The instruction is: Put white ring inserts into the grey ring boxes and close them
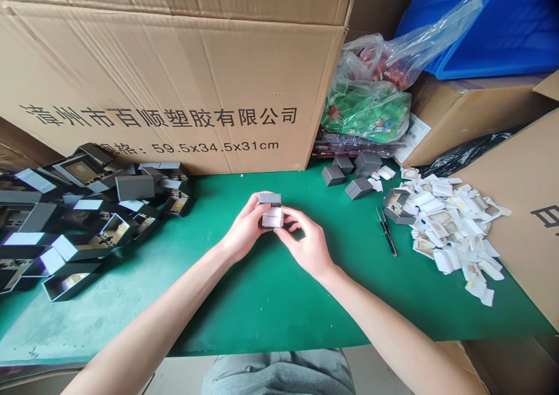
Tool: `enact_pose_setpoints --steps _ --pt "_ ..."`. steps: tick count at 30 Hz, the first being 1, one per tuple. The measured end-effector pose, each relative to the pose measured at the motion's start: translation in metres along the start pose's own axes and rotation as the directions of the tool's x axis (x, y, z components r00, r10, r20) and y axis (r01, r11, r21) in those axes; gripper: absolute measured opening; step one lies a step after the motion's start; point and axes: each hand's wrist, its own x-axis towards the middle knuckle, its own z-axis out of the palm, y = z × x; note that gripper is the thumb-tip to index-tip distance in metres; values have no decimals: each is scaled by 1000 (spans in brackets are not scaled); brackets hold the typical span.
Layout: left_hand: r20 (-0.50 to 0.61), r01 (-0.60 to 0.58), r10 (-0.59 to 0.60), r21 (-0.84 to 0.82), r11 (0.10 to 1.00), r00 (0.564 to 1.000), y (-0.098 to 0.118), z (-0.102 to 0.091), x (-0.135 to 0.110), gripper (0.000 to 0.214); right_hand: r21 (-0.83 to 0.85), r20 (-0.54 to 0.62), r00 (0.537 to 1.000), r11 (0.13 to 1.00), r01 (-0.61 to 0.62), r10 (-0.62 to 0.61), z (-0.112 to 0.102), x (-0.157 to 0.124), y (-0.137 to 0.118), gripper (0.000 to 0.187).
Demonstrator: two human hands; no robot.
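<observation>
My left hand (243, 227) curls around a small grey box (269, 198) with a white paper insert (272, 219), its long axis upright, over the green surface (244, 319). My right hand (307, 244) curves in, fingertips (290, 214) against the box's right side. Tweezers (386, 230) lie further right; open boxes (78, 220) heap left.

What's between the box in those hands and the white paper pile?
Between the held box and the pile, the head view shows tweezers and an open grey box.
</observation>
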Motion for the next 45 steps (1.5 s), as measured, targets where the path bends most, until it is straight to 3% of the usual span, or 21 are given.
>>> enact_pose_setpoints --steps 8,11,14,19,23,26,28,33,37,41,45 --pt "-36 -21 21 -19 1000 999 -6 -6 -8 26 -38 52 995 995 93 -91 1 -5 -8 32" --pt "-59 -46 46 -12 999 997 -5 -10 -6 27 -116 2 982 975 189 -190 -6 0 -8 37" --pt "-67 -79 76 -41 996 995 -1 -12 -2 28 -259 -81 967 942 215 -243 -30 13 2 40" --pt "-67 -65 62 -47 997 996 3 -14 0 29 -574 -118 987 819 23 -110 -95 31 26 34" --pt "-70 -53 49 -46 998 996 3 -13 -2 28 -678 -146 986 734 -45 -75 -135 32 37 30" --pt "-69 -54 50 -64 996 996 2 -14 -1 29 -748 -297 935 656 -101 -195 -154 35 44 28" --pt "-53 -57 54 -75 996 997 2 -15 0 30 -782 -373 903 595 -183 -213 -165 41 52 34" --pt "-3 -57 57 -98 994 998 -1 -20 1 31 -881 -286 958 390 -269 15 -182 65 71 52" --pt "30 -35 39 -114 993 999 -1 -24 2 31 -926 -246 956 255 -280 158 -178 76 81 57" --pt "75 -28 37 -120 992 996 -1 -26 3 31 -913 -302 948 253 -319 105 -177 75 91 52" --pt "84 -20 31 -131 991 996 -2 -26 2 36 -855 -407 904 402 -328 -128 -189 71 87 42"
